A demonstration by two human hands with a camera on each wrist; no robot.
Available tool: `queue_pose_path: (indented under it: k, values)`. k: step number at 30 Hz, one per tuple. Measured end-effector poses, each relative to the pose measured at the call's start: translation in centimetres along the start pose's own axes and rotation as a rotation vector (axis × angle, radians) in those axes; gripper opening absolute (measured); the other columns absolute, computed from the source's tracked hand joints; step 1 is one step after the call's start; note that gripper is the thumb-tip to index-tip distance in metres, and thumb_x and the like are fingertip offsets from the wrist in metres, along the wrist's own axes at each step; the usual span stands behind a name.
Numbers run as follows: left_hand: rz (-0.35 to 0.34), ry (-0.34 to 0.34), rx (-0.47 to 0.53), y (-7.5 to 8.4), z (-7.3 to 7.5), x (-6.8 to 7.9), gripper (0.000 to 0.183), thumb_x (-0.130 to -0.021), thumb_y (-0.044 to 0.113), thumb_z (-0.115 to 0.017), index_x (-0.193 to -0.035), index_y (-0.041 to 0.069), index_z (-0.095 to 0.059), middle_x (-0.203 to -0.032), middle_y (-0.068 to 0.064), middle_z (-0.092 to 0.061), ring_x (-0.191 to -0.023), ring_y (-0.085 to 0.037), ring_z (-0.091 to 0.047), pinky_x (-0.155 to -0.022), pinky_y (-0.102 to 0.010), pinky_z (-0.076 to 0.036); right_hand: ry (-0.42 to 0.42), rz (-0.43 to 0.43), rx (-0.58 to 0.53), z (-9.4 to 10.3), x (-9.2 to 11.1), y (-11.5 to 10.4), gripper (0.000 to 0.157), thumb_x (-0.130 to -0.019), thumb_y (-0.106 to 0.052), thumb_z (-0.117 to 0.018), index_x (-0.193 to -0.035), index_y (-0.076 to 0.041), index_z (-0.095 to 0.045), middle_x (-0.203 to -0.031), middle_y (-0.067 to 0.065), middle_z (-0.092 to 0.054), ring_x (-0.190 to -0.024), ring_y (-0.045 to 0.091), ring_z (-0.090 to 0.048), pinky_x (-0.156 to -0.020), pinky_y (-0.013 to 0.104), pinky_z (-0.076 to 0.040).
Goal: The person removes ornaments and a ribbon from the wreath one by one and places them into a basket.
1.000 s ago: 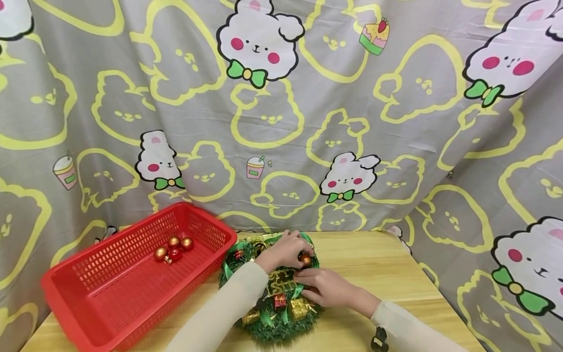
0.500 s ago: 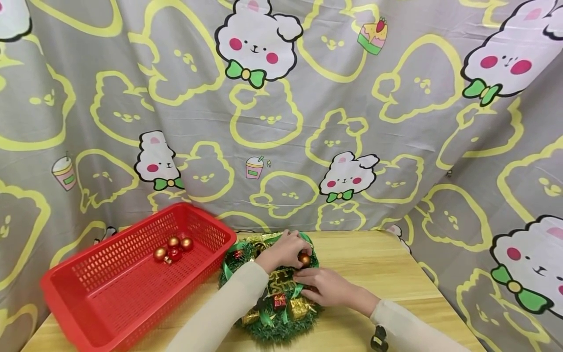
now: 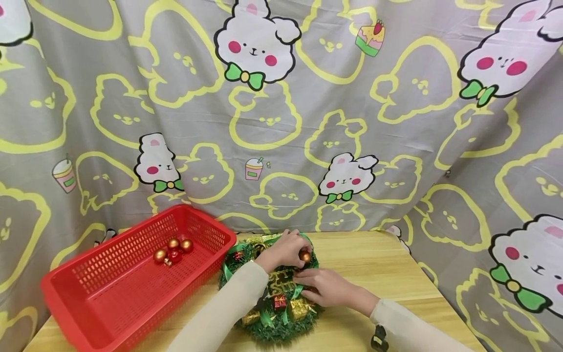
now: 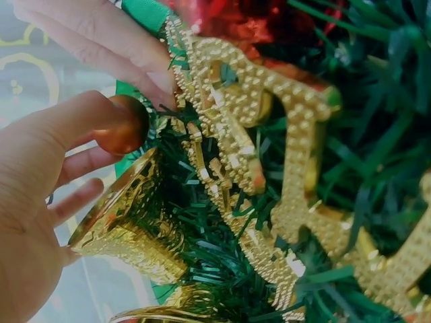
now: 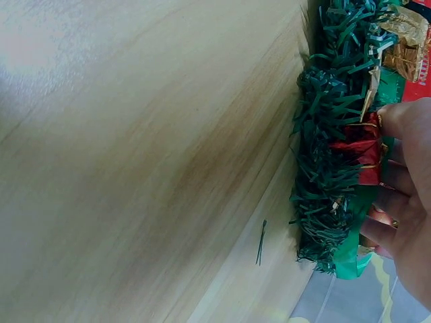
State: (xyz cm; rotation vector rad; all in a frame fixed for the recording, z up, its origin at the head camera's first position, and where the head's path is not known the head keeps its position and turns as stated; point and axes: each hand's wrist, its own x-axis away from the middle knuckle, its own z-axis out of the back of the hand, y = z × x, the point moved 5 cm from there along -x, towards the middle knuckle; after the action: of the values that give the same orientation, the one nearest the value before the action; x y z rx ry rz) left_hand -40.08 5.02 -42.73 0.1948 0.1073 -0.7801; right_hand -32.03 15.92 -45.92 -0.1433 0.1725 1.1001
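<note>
A green tinsel Christmas wreath (image 3: 281, 332) lies on the wooden table, with gold lettering (image 4: 296, 148), gold bells (image 4: 135, 222), green ribbon and small red gift boxes (image 3: 279, 301) on it. My left hand (image 3: 286, 250) reaches over its far right part and pinches a shiny copper-gold Christmas ball (image 4: 122, 125) between thumb and fingers, just above the greenery. The ball's fastening is hidden. Close by on the right side, my right hand (image 3: 327, 288) grips the wreath beside a red gift box (image 5: 360, 151); some of its fingertips are out of sight.
A red plastic basket (image 3: 132, 313) stands on the left, its right end close to the wreath. Inside are several Christmas balls (image 3: 160, 254), gold and red. A patterned curtain (image 3: 272, 117) hangs behind the table (image 3: 378, 274). One loose green strand (image 5: 261, 242) lies on the tabletop.
The Christmas ball in my left fingers has shifted very slightly upward in the head view. Both hands stay almost in place at the wreath.
</note>
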Motion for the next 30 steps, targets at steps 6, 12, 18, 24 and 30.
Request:
queue_pose_path:
  k: [6, 12, 18, 24, 30]
  values:
    - [0.013, 0.023, 0.033, -0.2, 1.0, 0.1, 0.026, -0.083, 0.027, -0.082, -0.108, 0.024, -0.075, -0.104, 0.011, -0.073, -0.09, -0.011, -0.049, -0.09, -0.036, -0.039, -0.021, -0.009, -0.019, -0.1, -0.2, 0.0, 0.034, -0.102, -0.024, -0.061, -0.131, -0.007, -0.068, -0.133, 0.01, -0.069, -0.116, 0.02, -0.069, -0.092, 0.035, -0.058]
    - [0.019, 0.055, 0.048, -0.1, 1.6, 0.2, 0.026, -0.082, 0.028, -0.084, -0.105, 0.023, -0.074, -0.101, 0.011, -0.072, -0.092, -0.012, -0.05, -0.096, -0.04, -0.041, -0.036, -0.026, -0.039, -0.2, -0.1, -0.1, 0.034, -0.102, -0.023, -0.061, -0.131, -0.007, -0.068, -0.134, 0.01, -0.068, -0.117, 0.021, -0.069, -0.092, 0.036, -0.058]
    - [0.018, 0.08, 0.058, 0.0, 2.5, 0.5, 0.023, -0.083, 0.026, -0.083, -0.104, 0.023, -0.073, -0.099, 0.01, -0.071, -0.09, -0.012, -0.047, -0.092, -0.038, -0.04, -0.044, -0.023, -0.043, -0.2, -0.1, -0.2, 0.035, -0.103, -0.024, -0.06, -0.132, -0.007, -0.068, -0.134, 0.011, -0.068, -0.116, 0.021, -0.069, -0.092, 0.036, -0.058]
    - [0.018, 0.117, 0.076, -0.1, 4.0, 0.8, 0.026, -0.083, 0.026, -0.083, -0.107, 0.022, -0.073, -0.103, 0.009, -0.072, -0.096, -0.014, -0.05, -0.093, -0.039, -0.041, -0.044, -0.023, -0.046, -0.1, 0.0, -0.1, 0.035, -0.103, -0.024, -0.06, -0.132, -0.007, -0.068, -0.135, 0.012, -0.068, -0.117, 0.024, -0.069, -0.091, 0.038, -0.059]
    - [0.037, 0.128, 0.087, -0.8, 5.7, 1.6, 0.025, -0.084, 0.025, -0.081, -0.108, 0.024, -0.073, -0.105, 0.01, -0.073, -0.1, -0.015, -0.052, -0.098, -0.042, -0.04, -0.054, -0.056, -0.039, -0.2, 0.0, -0.1, 0.036, -0.103, -0.026, -0.059, -0.133, -0.008, -0.067, -0.137, 0.01, -0.066, -0.12, 0.024, -0.068, -0.095, 0.04, -0.057]
